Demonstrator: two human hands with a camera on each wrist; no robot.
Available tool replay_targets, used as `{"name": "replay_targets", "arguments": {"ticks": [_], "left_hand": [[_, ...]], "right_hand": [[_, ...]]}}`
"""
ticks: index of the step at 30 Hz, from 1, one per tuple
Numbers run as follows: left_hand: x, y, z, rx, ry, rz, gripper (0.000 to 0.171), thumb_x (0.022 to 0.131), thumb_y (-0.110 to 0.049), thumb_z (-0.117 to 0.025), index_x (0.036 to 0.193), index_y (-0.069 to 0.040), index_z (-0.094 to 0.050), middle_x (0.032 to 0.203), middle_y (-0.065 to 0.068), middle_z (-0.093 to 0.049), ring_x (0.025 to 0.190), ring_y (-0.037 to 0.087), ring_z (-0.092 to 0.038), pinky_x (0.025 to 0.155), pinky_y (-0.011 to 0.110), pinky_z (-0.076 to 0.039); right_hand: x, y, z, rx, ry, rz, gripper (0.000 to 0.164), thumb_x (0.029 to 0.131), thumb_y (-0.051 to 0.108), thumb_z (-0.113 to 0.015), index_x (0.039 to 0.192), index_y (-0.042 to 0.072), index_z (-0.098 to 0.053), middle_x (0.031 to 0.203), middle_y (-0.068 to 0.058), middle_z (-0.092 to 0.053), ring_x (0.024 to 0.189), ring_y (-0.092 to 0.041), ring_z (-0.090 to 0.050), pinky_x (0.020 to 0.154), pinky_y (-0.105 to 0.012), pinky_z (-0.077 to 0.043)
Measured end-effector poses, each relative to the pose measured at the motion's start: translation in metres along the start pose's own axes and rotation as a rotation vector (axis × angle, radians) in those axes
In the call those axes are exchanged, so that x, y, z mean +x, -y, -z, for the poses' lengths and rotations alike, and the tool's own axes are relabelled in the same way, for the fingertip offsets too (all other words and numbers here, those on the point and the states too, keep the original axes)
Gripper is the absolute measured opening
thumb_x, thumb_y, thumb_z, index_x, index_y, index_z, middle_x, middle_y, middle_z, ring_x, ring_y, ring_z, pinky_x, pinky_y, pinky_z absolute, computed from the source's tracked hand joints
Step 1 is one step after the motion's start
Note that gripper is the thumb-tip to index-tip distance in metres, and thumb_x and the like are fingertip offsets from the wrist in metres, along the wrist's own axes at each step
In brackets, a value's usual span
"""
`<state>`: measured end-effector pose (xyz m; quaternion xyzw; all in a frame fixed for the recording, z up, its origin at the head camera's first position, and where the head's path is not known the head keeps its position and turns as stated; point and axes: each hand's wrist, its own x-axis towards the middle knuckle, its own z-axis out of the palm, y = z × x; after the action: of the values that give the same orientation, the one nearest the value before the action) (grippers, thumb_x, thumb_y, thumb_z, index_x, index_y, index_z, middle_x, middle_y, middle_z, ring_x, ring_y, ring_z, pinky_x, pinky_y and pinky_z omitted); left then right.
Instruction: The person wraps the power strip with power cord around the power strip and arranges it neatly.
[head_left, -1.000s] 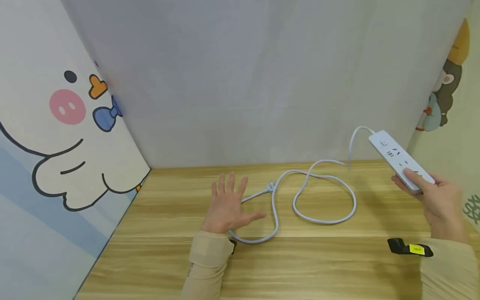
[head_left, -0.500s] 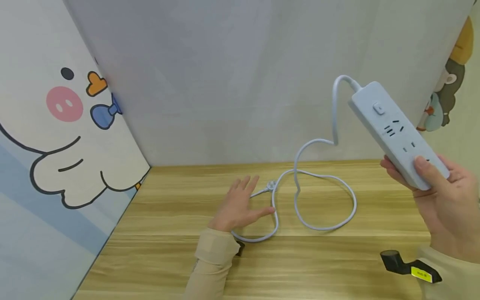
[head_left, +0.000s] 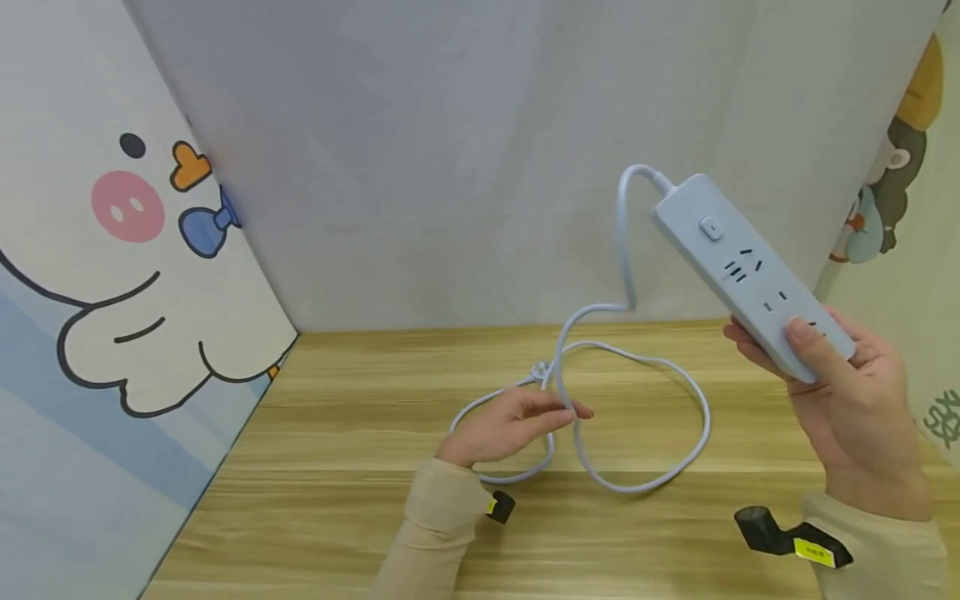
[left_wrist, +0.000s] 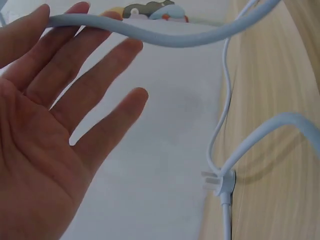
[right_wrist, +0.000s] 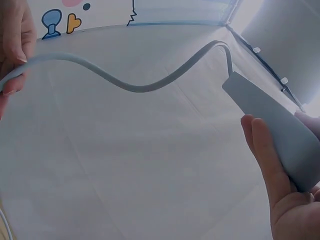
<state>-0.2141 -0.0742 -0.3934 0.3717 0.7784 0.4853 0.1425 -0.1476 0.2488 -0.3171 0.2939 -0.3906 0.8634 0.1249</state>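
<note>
In the head view, my right hand (head_left: 862, 408) holds up a white power strip (head_left: 750, 271) by its lower end, thumb on the socket face. The strip tilts, its switch end toward the upper left. From that end the white cord (head_left: 626, 242) arches down to my left hand (head_left: 510, 429). There the thumb and forefingers pinch the cord, clear in the right wrist view; in the left wrist view the other fingers (left_wrist: 95, 85) spread loosely. A plug (head_left: 540, 371) at the cord's far end lies on the table, its prongs showing in the left wrist view.
Loops of the cord lie across the wood-grain table (head_left: 315, 517). A pale cloth wall (head_left: 450, 167) stands along the back edge. Cartoon-printed panels close off the left (head_left: 75, 350) and right sides. Each wrist carries a small black camera.
My right hand has raised the power strip nearer the camera, then shifted it a little left, drawing up cord. My left hand has moved right from spread fingers to pinching the cord.
</note>
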Motion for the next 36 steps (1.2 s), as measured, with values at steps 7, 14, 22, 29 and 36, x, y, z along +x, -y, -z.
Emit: {"name": "replay_targets", "arguments": {"ticks": [7, 14, 22, 29, 36], "left_hand": [[-0.004, 0.004, 0.010, -0.181, -0.082, -0.023, 0.025, 0.108, -0.020, -0.050, 0.113, -0.003, -0.068, 0.098, 0.013, -0.071, 0.095, 0.020, -0.070, 0.094, 0.037, -0.056], [-0.007, 0.002, 0.012, -0.157, -0.077, -0.024, 0.027, 0.107, -0.020, -0.054, 0.117, -0.005, -0.074, 0.073, 0.004, -0.055, 0.065, 0.008, -0.047, 0.060, 0.021, -0.042], [-0.007, -0.001, 0.007, -0.072, 0.049, 0.076, 0.023, 0.102, -0.023, -0.063, 0.116, -0.011, -0.078, 0.119, 0.003, -0.075, 0.115, 0.004, -0.066, 0.100, 0.025, -0.052], [-0.003, 0.005, 0.002, -0.007, 0.023, 0.187, 0.035, 0.100, -0.033, -0.065, 0.084, -0.004, -0.077, 0.098, -0.003, -0.077, 0.066, 0.004, -0.045, 0.064, 0.020, -0.038], [-0.004, 0.010, 0.006, -0.004, -0.016, 0.223, 0.025, 0.101, -0.035, -0.063, 0.104, -0.018, -0.082, 0.100, -0.001, -0.077, 0.074, 0.009, -0.050, 0.067, 0.023, -0.040]], "right_hand": [[0.005, -0.002, 0.001, 0.098, -0.087, 0.066, 0.042, 0.103, -0.013, -0.034, 0.145, -0.020, -0.036, 0.145, -0.028, -0.053, 0.105, -0.044, -0.071, 0.096, -0.045, -0.054], [0.007, -0.004, 0.001, 0.134, -0.207, 0.134, 0.043, 0.102, -0.013, -0.042, 0.144, -0.018, -0.040, 0.143, -0.029, -0.055, 0.101, -0.044, -0.072, 0.091, -0.044, -0.055], [0.008, -0.006, 0.001, 0.235, -0.191, 0.126, 0.043, 0.105, -0.008, -0.039, 0.148, -0.016, -0.037, 0.141, -0.030, -0.056, 0.109, -0.045, -0.069, 0.091, -0.045, -0.055], [0.008, -0.008, 0.007, 0.407, -0.160, 0.065, 0.039, 0.108, -0.002, -0.033, 0.141, -0.016, -0.046, 0.136, -0.033, -0.058, 0.112, -0.048, -0.067, 0.092, -0.049, -0.054], [0.010, -0.008, 0.012, 0.398, -0.163, 0.055, 0.039, 0.109, 0.001, -0.031, 0.141, -0.014, -0.047, 0.134, -0.032, -0.060, 0.108, -0.047, -0.069, 0.091, -0.046, -0.056]]}}
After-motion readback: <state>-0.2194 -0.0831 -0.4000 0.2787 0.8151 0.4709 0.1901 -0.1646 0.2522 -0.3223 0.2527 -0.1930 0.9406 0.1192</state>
